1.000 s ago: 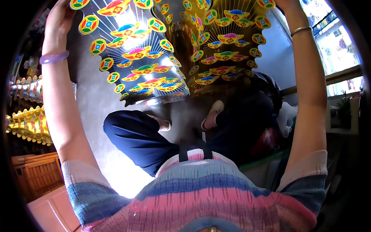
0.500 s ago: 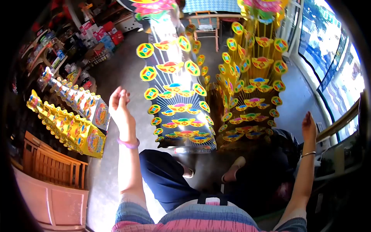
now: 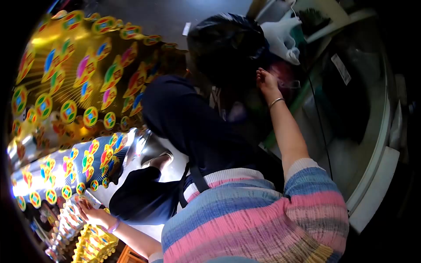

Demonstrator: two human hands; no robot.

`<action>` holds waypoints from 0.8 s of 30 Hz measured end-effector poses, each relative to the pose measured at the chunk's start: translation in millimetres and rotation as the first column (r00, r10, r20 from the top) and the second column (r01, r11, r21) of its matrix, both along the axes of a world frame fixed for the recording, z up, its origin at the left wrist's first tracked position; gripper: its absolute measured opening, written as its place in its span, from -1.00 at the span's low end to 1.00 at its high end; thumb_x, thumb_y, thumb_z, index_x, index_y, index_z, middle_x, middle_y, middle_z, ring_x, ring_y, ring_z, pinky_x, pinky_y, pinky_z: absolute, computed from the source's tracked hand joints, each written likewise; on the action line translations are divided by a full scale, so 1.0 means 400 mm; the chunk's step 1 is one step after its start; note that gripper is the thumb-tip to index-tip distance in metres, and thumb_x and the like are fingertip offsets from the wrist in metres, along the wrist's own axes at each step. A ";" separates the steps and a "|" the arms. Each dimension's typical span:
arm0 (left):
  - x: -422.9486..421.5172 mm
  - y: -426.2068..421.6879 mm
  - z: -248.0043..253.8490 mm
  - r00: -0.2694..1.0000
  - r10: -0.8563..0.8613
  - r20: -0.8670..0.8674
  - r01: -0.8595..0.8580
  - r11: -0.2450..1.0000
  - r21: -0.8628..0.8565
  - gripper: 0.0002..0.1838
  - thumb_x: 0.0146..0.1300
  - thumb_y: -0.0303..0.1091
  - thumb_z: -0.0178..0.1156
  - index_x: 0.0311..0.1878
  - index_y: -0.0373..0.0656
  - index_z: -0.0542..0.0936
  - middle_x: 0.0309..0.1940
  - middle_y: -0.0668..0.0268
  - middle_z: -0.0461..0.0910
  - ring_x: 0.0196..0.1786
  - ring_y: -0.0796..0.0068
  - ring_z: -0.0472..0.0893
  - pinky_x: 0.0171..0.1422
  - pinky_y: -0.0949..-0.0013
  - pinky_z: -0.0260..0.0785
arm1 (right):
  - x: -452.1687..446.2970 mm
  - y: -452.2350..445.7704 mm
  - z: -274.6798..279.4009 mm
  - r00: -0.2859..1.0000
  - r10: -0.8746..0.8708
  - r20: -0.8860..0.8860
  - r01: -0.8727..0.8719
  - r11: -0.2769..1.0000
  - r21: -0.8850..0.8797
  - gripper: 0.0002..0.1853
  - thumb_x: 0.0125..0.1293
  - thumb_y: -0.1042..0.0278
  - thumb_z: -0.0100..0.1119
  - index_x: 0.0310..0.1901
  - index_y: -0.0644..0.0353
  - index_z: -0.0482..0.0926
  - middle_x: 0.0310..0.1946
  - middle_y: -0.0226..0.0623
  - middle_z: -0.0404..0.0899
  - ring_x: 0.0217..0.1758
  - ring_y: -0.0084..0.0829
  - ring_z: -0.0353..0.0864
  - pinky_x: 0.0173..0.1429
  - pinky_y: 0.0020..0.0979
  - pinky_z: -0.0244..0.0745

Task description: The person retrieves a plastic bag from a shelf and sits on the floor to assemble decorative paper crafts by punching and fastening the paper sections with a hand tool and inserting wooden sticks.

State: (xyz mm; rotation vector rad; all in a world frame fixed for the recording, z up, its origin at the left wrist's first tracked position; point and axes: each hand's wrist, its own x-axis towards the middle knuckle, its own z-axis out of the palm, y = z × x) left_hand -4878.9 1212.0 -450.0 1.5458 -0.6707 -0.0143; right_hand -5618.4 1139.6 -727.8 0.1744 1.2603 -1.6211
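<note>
My left hand (image 3: 93, 215), with a purple band at its wrist, is at the lower left, fingers stretched out and holding nothing visible. It is nearest the silver decorated paper tower (image 3: 94, 160), which carries bright cut-out ornaments; whether it touches it I cannot tell. My right hand (image 3: 267, 84), wearing a bangle, reaches to the right with loosely bent fingers and nothing visible in them. Close to it are a black plastic bag (image 3: 226, 41) and a dim reddish plastic bag (image 3: 285, 72). A gold decorated tower (image 3: 66, 41) fills the upper left.
A white plastic bag (image 3: 283, 37) lies beyond my right hand. A glass case (image 3: 377, 144) with a pale edge stands at the right. Smaller gold (image 3: 94, 241) and silver (image 3: 68, 223) decorated pieces are at the lower left.
My view has swung right and down, bringing the black and white bags into the upper middle. My right hand is now beside the bags; the towers appear on the left.
</note>
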 end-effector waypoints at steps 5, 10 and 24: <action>-0.002 0.003 -0.042 0.997 0.071 -0.011 -0.069 0.990 0.125 -0.74 0.24 -0.48 0.11 -0.02 -0.30 0.55 -0.14 0.18 0.61 -0.11 0.34 0.61 -0.06 0.42 0.38 | 0.069 0.063 -0.096 0.969 0.155 -0.193 -0.125 0.979 0.159 -0.77 0.24 0.53 -0.04 -0.07 0.35 0.48 -0.36 -0.19 0.58 -0.44 -0.48 0.52 -0.39 -0.53 0.44; 0.027 0.026 -0.066 0.999 0.046 -0.008 -0.044 0.983 0.177 -0.82 0.24 -0.46 0.09 -0.11 -0.21 0.54 -0.21 0.23 0.61 -0.14 0.41 0.58 -0.09 0.42 0.36 | 0.184 0.091 -0.255 0.216 0.755 -0.619 -0.224 0.655 0.721 -0.56 0.16 0.21 0.12 0.11 0.10 0.47 -0.22 0.08 0.57 -0.12 -0.01 0.58 0.02 -0.17 0.48; -0.001 0.051 -0.072 0.994 0.080 -0.071 -0.071 0.991 0.115 -0.80 0.18 -0.47 0.12 -0.13 -0.31 0.54 -0.30 0.22 0.59 -0.26 0.42 0.59 -0.16 0.44 0.42 | 0.148 0.077 -0.309 0.009 0.917 -0.398 -0.037 0.398 0.917 -0.45 0.04 0.06 0.22 0.14 -0.09 0.46 -0.08 -0.08 0.57 -0.02 -0.05 0.54 0.03 -0.07 0.45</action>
